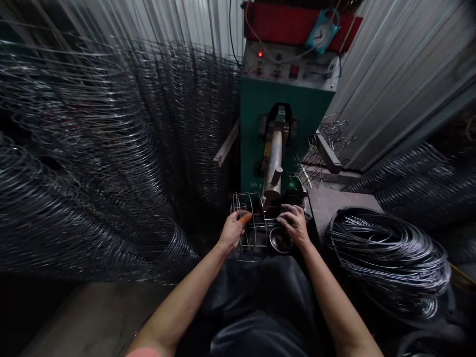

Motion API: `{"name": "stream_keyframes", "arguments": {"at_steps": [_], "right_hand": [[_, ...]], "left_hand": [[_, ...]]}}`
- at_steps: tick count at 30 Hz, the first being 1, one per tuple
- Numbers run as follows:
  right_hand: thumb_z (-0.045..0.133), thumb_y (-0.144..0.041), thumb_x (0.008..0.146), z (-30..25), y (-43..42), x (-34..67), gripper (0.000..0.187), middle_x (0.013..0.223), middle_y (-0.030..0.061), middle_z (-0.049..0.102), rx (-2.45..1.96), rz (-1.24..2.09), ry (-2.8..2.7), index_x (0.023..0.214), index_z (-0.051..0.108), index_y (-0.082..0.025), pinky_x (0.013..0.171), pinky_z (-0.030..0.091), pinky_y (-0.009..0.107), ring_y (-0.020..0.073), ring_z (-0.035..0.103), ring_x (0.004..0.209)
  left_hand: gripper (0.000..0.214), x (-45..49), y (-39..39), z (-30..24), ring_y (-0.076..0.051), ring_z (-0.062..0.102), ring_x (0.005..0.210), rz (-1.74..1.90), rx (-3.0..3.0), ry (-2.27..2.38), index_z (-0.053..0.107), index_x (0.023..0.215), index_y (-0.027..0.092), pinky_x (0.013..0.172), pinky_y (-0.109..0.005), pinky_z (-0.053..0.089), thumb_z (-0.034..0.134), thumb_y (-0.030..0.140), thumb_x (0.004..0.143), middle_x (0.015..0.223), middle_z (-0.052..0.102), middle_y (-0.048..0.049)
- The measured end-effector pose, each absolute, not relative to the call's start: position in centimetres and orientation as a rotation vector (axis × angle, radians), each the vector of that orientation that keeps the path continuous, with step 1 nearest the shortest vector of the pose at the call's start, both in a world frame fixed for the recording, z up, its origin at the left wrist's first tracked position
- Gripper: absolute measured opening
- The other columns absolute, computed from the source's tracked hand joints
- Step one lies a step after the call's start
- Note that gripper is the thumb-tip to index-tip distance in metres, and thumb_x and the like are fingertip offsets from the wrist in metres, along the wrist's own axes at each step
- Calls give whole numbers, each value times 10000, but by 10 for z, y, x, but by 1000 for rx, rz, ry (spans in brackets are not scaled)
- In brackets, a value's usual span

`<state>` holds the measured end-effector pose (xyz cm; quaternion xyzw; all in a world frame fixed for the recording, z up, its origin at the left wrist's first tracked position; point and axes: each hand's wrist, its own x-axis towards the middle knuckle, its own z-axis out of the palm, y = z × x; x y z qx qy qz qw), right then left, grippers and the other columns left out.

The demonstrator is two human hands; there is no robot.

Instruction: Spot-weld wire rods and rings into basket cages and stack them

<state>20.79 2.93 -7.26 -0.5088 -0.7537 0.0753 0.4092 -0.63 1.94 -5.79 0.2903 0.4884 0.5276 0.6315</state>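
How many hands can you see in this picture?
2. The person's left hand holds the side of a wire frame, and their right hand is at its other side, above a metal bowl. No other hands show.

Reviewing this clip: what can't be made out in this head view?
Head view:
Clock: hands too small and blurred to read.
Panel: switch labels too small to read.
Orange piece on the left hand: too small to identify.
Right hand: its fingers and palm hide whether it grips the cage or only rests on it; the bowl sits just below.
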Motion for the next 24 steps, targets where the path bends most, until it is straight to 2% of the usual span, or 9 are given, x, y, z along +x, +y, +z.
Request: {"name": "stream_keyframes", "arguments": {"at_steps": [24], "right_hand": [[592,-400,784,-63,49,210,180,1062,31,627,-1290,249,-1907,708,668,-256,888,368,448,258,444,1001]], "left_hand": [[389,-5,39,-58,-28,298,415,1201,597,1094,558,717,144,365,-162,147,792,334,471,491,380,82]]}}
